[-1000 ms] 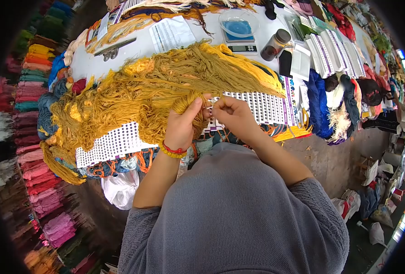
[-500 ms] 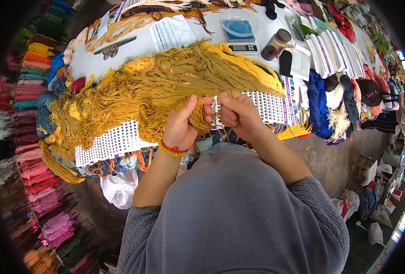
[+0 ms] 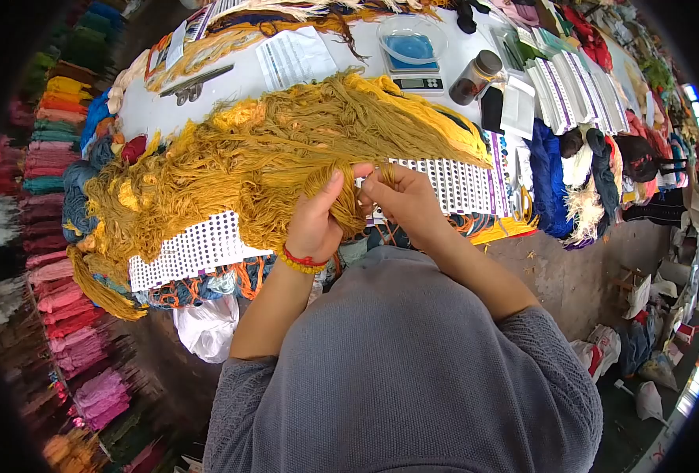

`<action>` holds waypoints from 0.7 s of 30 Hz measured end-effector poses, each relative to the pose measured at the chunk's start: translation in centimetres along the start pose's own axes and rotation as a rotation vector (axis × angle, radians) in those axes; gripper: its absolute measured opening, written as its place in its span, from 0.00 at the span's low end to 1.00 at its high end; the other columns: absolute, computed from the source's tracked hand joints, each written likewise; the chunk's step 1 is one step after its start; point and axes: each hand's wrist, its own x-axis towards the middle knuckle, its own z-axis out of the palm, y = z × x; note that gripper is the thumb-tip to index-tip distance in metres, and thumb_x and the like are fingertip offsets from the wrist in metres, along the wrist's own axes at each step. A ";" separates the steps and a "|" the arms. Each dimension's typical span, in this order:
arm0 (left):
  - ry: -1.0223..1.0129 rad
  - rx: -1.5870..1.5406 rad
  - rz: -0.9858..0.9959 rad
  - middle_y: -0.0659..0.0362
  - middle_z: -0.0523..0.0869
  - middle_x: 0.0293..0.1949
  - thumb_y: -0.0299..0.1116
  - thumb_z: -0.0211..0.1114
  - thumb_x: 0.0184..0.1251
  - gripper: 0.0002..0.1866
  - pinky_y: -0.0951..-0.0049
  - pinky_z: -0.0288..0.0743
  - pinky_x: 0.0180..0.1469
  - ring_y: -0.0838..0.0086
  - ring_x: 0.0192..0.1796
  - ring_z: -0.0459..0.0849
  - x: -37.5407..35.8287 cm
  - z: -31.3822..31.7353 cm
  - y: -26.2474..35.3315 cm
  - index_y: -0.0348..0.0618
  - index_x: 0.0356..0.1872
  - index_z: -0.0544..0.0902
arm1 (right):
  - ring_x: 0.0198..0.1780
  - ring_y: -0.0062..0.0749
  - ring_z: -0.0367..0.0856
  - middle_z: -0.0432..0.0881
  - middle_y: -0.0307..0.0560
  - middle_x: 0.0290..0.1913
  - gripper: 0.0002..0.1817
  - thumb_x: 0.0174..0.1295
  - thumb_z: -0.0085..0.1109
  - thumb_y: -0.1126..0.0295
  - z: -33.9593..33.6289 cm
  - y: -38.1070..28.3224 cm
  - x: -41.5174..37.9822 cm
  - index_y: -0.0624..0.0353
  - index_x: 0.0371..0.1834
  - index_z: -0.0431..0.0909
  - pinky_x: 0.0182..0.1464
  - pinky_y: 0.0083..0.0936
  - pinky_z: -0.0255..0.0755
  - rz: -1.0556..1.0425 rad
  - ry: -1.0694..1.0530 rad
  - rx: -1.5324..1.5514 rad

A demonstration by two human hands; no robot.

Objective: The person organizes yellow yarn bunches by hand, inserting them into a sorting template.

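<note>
A wide heap of mustard and olive yarn (image 3: 208,173) covers the front of the table. My left hand (image 3: 318,217), with a red and yellow bracelet at its wrist, is closed round a bundle of mustard yarn (image 3: 348,209). Just to its right, my right hand (image 3: 405,201) has its fingers bent and pinched on a few mustard strands at the top of that bundle. The two hands nearly touch. White cards with rows of dark dots (image 3: 456,188) lie under the yarn, and one shows behind my right hand.
At the back stand a digital scale (image 3: 416,83) with a clear dish (image 3: 409,41) and a dark jar (image 3: 476,77). Printed paper (image 3: 294,59) and a metal clip (image 3: 196,85) lie left of them. White sample binders (image 3: 570,91) and blue yarn (image 3: 553,185) are at the right.
My right hand has turned, its fingers shifting slightly left toward the bundle, and its grip looks looser. My left hand stays almost in place, holding the yarn.
</note>
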 end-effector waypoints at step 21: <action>-0.003 0.007 -0.023 0.53 0.75 0.49 0.41 0.40 0.70 0.23 0.71 0.69 0.51 0.71 0.49 0.75 1.0 -0.9 0.2 0.31 0.54 0.67 | 0.27 0.16 0.74 0.75 0.37 0.26 0.02 0.57 0.50 0.77 -0.1 1.6 0.9 0.63 0.32 0.71 0.31 0.13 0.69 -0.157 0.011 0.038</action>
